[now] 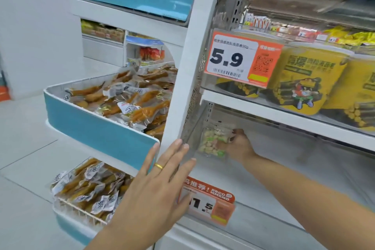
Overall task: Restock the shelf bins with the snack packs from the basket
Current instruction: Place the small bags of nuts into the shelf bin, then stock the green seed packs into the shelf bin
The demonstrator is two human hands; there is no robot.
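A clear snack pack (213,142) with pale and green pieces stands at the back left of a clear shelf bin (253,199) on the lower shelf. My right hand (238,145) reaches deep into the bin and grips the pack by its right edge. My left hand (160,174), with a gold ring, lies flat with straight fingers against the bin's left front corner, beside the white upright post (188,67). The basket is out of view.
Yellow tubs (304,85) stand on the shelf above, behind an orange 5.9 price tag (241,59). An orange 11.5 tag (211,203) hangs on the bin front. To the left, blue-fronted trays (91,126) hold several brown vacuum packs.
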